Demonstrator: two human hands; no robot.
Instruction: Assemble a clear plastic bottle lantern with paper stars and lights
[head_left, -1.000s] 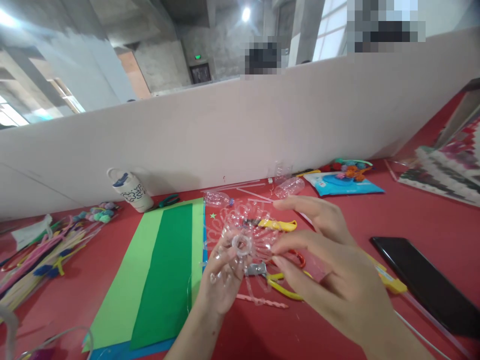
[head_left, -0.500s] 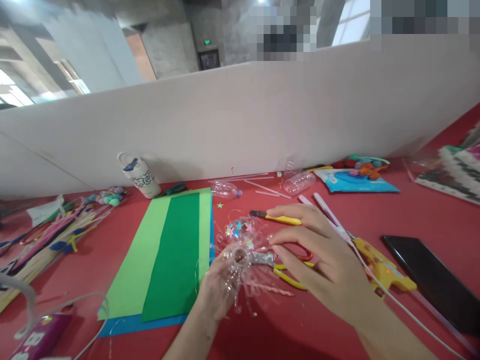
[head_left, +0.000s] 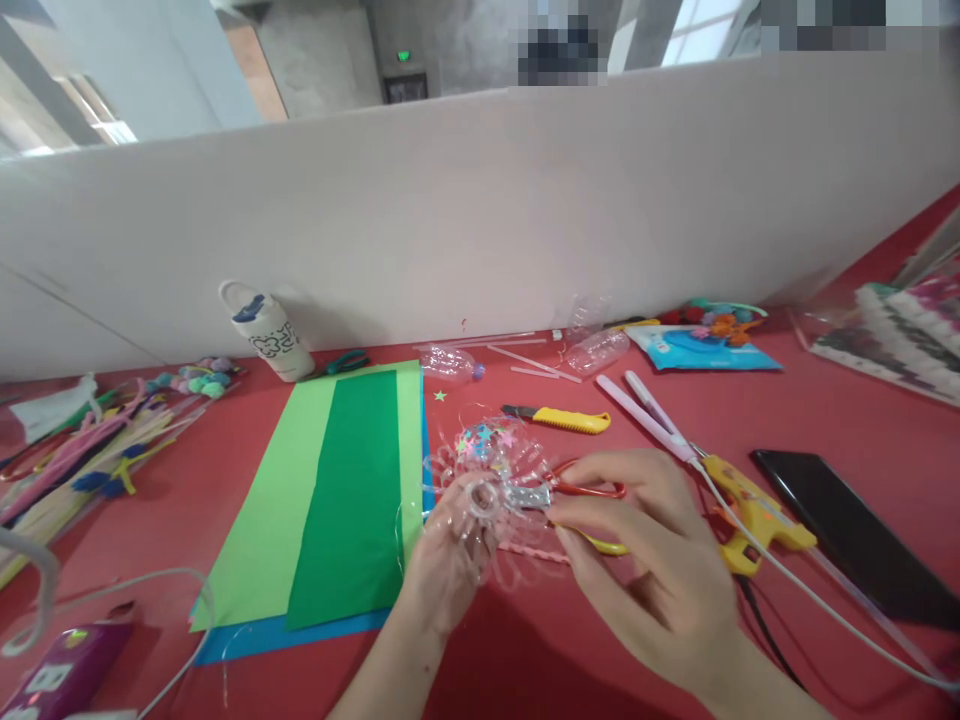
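Note:
My left hand point(head_left: 454, 530) is closed around a clear plastic bottle top point(head_left: 482, 497). Its round mouth faces me and its cut strips fan outward. My right hand point(head_left: 652, 560) is at the right side of those strips, thumb and index fingertips drawn together. Whatever lies between them is too thin and see-through to make out. Behind the right fingers lie pliers with a silver head, one red handle point(head_left: 600, 490) and one yellow handle. Small coloured stars point(head_left: 484, 437) show just beyond the bottle top. A pink twisted strip point(head_left: 534, 552) lies below the strips.
Green sheets point(head_left: 349, 500) lie left over a blue one. A yellow utility knife point(head_left: 574, 419), pink straightening tongs point(head_left: 652, 415), a yellow glue gun point(head_left: 757, 510) and a black phone point(head_left: 847, 530) lie right. A white bottle point(head_left: 270, 340) stands by the partition point(head_left: 450, 220).
My right hand has lowered slightly, and its fingers have drawn closer together at the strips. The bottle top stays in my left hand. The camera view has shifted slightly.

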